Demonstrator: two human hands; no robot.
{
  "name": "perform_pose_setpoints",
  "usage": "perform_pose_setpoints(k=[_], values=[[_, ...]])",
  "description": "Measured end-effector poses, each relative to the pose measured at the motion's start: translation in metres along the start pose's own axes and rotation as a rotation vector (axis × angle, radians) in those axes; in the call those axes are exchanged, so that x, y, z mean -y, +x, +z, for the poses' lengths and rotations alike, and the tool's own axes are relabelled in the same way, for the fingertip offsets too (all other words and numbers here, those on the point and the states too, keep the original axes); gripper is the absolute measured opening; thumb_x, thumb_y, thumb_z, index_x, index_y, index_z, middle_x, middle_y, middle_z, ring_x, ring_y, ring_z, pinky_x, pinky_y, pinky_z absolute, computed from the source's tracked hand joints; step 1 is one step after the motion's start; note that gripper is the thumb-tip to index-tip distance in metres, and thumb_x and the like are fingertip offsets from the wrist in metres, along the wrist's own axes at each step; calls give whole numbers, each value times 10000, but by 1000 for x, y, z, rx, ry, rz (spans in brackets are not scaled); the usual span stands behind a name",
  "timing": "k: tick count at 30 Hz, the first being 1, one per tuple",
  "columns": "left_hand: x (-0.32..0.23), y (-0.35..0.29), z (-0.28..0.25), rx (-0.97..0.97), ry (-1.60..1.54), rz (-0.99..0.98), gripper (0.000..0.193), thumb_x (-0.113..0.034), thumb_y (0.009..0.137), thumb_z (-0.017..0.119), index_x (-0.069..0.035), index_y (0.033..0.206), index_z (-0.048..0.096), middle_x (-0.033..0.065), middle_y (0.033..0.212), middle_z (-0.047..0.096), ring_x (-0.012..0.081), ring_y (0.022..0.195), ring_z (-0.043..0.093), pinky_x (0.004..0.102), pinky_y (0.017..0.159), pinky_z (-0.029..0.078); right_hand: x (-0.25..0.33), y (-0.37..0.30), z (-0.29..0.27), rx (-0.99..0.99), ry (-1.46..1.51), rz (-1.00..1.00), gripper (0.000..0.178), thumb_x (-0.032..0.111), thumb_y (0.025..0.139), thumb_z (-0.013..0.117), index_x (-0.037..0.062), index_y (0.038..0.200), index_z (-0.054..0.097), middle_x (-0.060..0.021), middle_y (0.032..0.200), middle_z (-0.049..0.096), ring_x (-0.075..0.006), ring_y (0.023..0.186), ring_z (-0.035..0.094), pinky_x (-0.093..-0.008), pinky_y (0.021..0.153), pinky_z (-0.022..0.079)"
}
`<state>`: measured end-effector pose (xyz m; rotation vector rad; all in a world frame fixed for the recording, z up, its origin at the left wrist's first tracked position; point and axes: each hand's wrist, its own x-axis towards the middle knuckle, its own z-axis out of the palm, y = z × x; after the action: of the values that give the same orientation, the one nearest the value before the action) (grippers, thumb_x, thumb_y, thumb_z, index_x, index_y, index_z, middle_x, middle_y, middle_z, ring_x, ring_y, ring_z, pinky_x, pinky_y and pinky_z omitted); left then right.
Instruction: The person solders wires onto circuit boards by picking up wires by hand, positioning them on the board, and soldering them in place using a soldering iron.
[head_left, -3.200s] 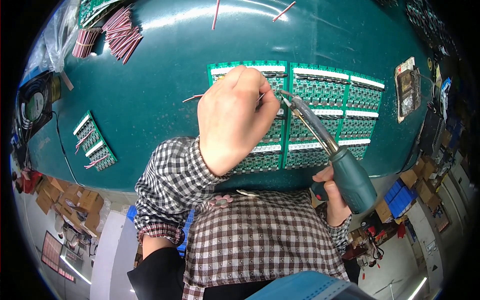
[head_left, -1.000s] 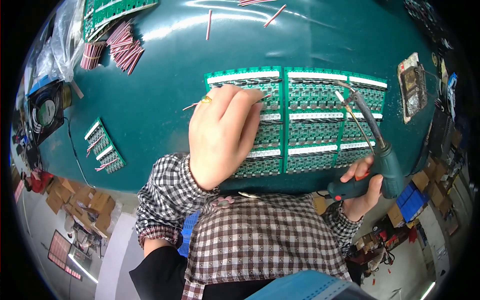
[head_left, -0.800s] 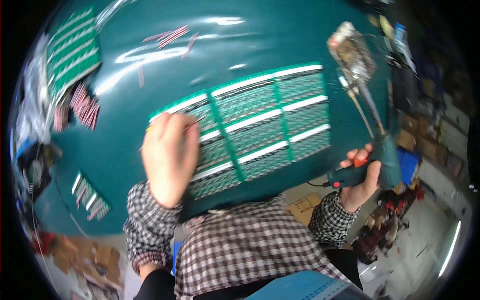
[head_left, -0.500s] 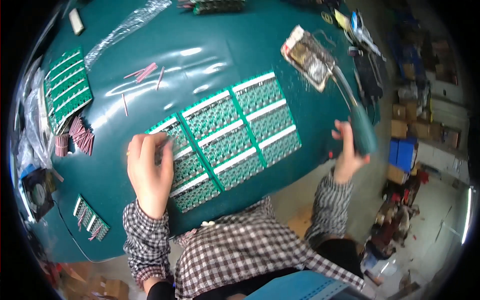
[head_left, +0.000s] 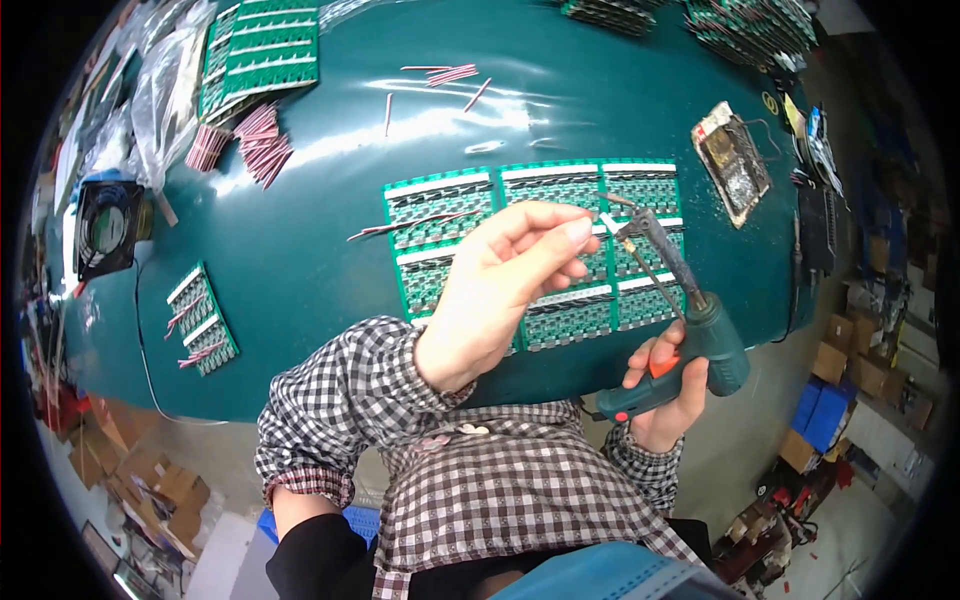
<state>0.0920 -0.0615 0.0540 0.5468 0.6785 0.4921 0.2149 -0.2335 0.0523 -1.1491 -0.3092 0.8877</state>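
My right hand (head_left: 665,395) is wrapped round the handle of a dark green soldering gun (head_left: 718,345), with fingers at its orange trigger. The gun's tip points up and left over the green circuit board panels (head_left: 568,318) laid side by side on the table. My left hand (head_left: 505,270) hovers above the middle panel, thumb and fingers pinched together close beside the gun's tip. What the pinch holds, if anything, is too small to make out. Thin red and black wires (head_left: 415,225) lie across the left panel. My left hand hides part of the panels.
A stained solder tray (head_left: 735,165) lies right of the panels. Loose wires (head_left: 450,75) are behind them; wire bundles (head_left: 263,145), stacked boards (head_left: 272,48) and a black fan (head_left: 106,228) stand left. A small wired board (head_left: 203,320) lies near the front left edge.
The soldering gun has come from the solder tray to above the panels in my right hand. My left hand has left the left panel and moved right to the gun's tip. The view has shifted.
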Motion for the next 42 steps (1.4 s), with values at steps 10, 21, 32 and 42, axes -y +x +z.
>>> perform_pose_setpoints(k=[10, 21, 32, 42], values=[[1, 1, -21, -5, -277, -42, 134, -140, 889, 564, -32, 965, 581, 11, 840, 596, 46, 699, 505, 183, 652, 432, -16, 3, 8, 50, 19, 107, 454, 360, 884, 536, -46, 1071, 454, -80, 819, 543, -220, 764, 614, -292, 559, 553], [-33, -5, -69, -244, 1299, 836, 270, -33, 721, 686, -43, 975, 596, 72, 871, 597, 188, 795, 578, 290, 701, 456, 7, 21, 7, 21, -255, 113, 432, 307, 890, 524, -80, 1072, 461, -106, 817, 550, -222, 736, 623, -289, 555, 553], [-24, 18, -82, -152, 1649, 695, 146, 5, 674, 635, -64, 764, 542, 62, 726, 512, 252, 678, 515, 353, 606, 401, 1, 20, 26, 7, -456, 242, 469, 307, 830, 606, -82, 1063, 487, -111, 781, 550, -222, 667, 610, -292, 525, 532], [-22, 22, -78, -173, 1565, 624, 125, -19, 680, 623, -79, 750, 538, 45, 685, 509, 234, 666, 522, 342, 594, 380, -2, 21, 29, 0, -514, 253, 474, 303, 813, 619, -83, 1060, 497, -119, 757, 551, -235, 650, 612, -305, 538, 535]])
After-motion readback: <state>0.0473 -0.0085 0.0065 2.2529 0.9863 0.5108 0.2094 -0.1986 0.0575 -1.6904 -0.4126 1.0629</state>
